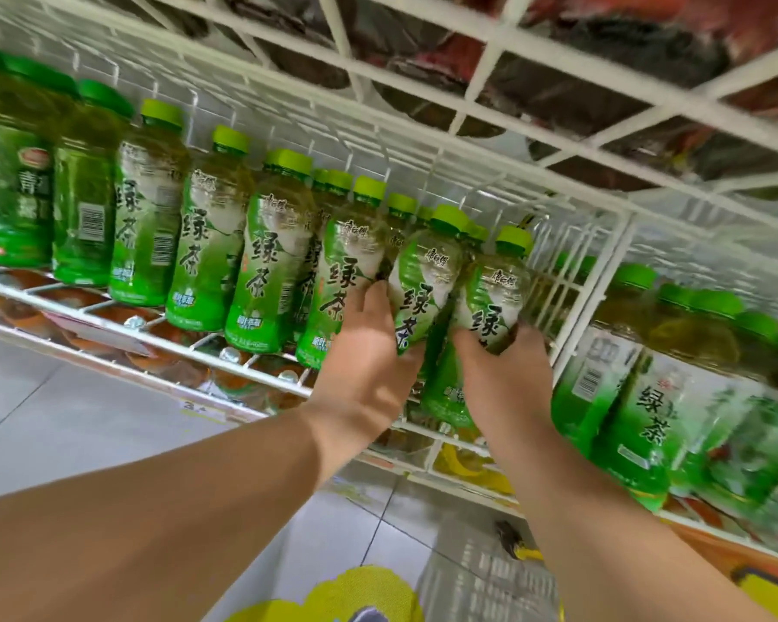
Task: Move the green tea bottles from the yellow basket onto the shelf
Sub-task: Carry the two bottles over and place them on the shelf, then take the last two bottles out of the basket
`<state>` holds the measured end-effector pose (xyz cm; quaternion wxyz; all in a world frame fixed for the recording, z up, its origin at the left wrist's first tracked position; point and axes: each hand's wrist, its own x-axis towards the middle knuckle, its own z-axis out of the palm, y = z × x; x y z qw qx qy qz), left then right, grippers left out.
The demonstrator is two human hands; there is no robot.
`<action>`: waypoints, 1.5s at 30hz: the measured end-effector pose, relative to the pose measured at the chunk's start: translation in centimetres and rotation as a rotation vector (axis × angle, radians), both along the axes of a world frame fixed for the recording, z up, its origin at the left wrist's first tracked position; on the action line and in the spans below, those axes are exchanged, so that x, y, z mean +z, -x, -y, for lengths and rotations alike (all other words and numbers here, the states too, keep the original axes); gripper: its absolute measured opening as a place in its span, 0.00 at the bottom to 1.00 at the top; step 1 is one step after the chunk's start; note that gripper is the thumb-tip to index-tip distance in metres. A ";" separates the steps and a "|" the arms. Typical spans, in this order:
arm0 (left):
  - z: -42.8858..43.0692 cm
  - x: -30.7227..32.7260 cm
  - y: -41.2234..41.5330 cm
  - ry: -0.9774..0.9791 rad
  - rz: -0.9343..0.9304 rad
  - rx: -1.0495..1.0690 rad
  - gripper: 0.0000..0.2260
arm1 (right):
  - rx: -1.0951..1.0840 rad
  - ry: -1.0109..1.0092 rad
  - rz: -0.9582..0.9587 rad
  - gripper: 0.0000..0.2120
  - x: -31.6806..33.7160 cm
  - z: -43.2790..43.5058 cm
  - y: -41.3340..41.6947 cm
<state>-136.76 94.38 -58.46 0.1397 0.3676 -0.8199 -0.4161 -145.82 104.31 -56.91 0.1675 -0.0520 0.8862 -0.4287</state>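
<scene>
Both my hands are up at the white wire shelf (122, 327). My left hand (369, 356) grips a green tea bottle (423, 280) with a lime cap and green label, tilted at the shelf's front. My right hand (504, 379) holds a second green tea bottle (495, 294) just to its right, beside the white wire divider (593, 298). A row of matching green tea bottles (266, 258) stands to the left on the same shelf. The basket (490, 581) shows only partly at the bottom, pale and blurred, with a yellow piece on its handle.
Larger green tea bottles (638, 406) fill the section right of the divider. Darker-capped green bottles (23, 172) stand at the far left. A wire shelf (490, 47) hangs close overhead. Grey floor tiles (64, 424) lie below, and orange drinks sit on the lower shelf.
</scene>
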 end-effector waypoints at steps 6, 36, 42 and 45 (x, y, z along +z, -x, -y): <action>-0.7 -0.2 1.0 -0.023 0.045 0.106 0.24 | 0.045 -0.011 -0.073 0.26 -1.1 0.4 -0.2; 2.9 3.3 -4.7 0.542 0.475 -0.532 0.45 | 0.370 -0.427 -0.089 0.46 -0.5 -3.0 -4.4; 4.3 4.9 -9.3 0.744 0.499 -0.725 0.48 | 0.539 -0.512 -0.227 0.47 2.7 -4.9 -8.3; 4.9 6.5 -11.8 0.780 0.546 -0.764 0.50 | 0.604 -0.607 -0.357 0.48 4.6 -5.8 -10.3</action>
